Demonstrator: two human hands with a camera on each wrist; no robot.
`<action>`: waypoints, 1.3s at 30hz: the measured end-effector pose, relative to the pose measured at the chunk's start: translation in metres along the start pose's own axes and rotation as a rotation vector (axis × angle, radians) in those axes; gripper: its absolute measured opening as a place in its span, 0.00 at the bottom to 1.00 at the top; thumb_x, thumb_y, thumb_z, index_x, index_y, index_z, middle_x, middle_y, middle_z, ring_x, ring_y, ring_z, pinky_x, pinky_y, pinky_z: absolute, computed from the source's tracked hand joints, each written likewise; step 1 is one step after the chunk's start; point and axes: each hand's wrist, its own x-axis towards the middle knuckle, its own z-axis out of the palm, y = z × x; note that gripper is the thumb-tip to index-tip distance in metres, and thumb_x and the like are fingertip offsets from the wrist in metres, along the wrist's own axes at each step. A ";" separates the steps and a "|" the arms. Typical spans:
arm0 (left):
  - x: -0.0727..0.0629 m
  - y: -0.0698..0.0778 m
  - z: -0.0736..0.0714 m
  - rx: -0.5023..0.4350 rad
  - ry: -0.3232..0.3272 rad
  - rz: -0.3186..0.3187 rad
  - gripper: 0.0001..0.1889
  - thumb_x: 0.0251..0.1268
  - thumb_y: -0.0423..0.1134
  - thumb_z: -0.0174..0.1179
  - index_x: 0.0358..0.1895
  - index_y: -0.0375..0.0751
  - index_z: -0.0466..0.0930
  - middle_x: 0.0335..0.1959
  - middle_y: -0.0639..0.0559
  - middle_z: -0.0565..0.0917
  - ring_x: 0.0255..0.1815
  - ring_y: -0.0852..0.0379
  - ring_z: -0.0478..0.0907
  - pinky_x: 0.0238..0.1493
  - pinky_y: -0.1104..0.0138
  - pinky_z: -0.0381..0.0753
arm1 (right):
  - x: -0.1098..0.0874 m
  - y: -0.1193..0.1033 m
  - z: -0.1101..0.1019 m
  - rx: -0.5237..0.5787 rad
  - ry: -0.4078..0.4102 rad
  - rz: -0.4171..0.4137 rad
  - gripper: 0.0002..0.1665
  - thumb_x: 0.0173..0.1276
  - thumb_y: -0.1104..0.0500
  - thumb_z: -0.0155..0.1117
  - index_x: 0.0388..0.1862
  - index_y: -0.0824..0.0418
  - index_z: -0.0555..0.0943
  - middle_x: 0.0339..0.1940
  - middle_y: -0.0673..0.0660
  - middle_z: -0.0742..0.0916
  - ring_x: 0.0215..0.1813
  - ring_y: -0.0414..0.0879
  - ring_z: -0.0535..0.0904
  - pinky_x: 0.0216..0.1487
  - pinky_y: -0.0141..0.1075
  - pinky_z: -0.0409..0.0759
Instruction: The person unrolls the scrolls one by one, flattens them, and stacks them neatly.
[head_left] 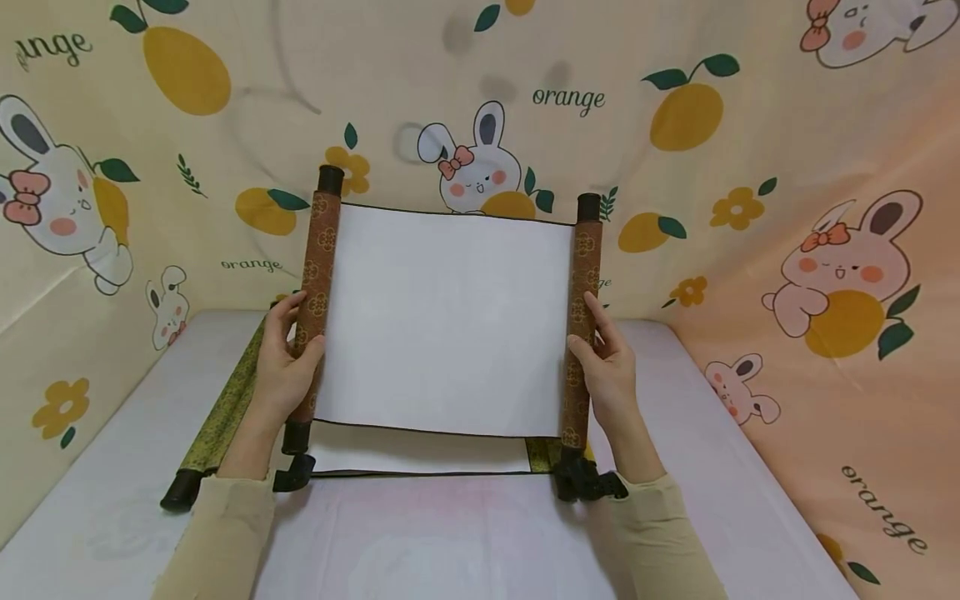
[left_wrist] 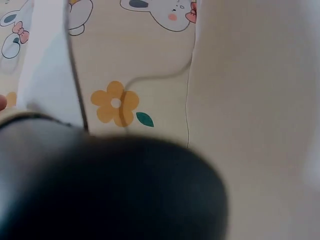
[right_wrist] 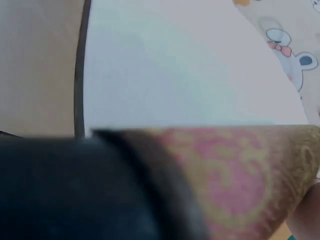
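Observation:
A hanging scroll with blank white paper [head_left: 450, 321] is held up, partly unrolled, between two brown flower-patterned rollers with black end caps. My left hand [head_left: 288, 358] grips the left roller [head_left: 321, 242], thumb in front and fingers round its outer side. On the opposite side, my right hand [head_left: 611, 367] holds the right roller [head_left: 587, 267] in the same way. The paper hangs nearly flat, edged by a thin dark border. In the right wrist view the patterned roller [right_wrist: 240, 175] and its black cap [right_wrist: 65, 190] fill the lower part. A blurred dark shape covers the lower left wrist view.
A second scroll lies on the white table [head_left: 420, 542] behind and below the raised one, its green-yellow roller [head_left: 232, 392] showing at the left with a black end. Printed cloth [head_left: 390, 67] with rabbits and oranges stands round the back and sides. Small black devices sit at both wrists.

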 end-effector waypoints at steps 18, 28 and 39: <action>0.001 -0.001 -0.006 0.044 0.108 0.026 0.42 0.64 0.23 0.67 0.80 0.47 0.60 0.66 0.40 0.79 0.54 0.67 0.75 0.44 0.73 0.72 | 0.002 0.000 -0.004 -0.024 0.075 -0.064 0.40 0.73 0.73 0.63 0.79 0.49 0.71 0.75 0.51 0.70 0.67 0.44 0.63 0.45 0.29 0.70; 0.001 0.006 -0.015 0.094 0.049 -0.025 0.43 0.65 0.28 0.71 0.81 0.49 0.62 0.74 0.40 0.71 0.52 0.64 0.75 0.45 0.79 0.76 | 0.005 -0.005 -0.017 0.033 0.040 -0.089 0.41 0.74 0.74 0.61 0.81 0.50 0.69 0.84 0.51 0.63 0.84 0.47 0.53 0.57 0.25 0.76; -0.001 0.005 -0.018 0.085 -0.047 -0.075 0.40 0.76 0.27 0.58 0.85 0.51 0.51 0.79 0.35 0.61 0.69 0.36 0.68 0.53 0.72 0.74 | 0.006 -0.006 -0.024 -0.101 0.079 -0.082 0.35 0.78 0.71 0.58 0.79 0.48 0.72 0.80 0.50 0.70 0.68 0.45 0.73 0.53 0.26 0.77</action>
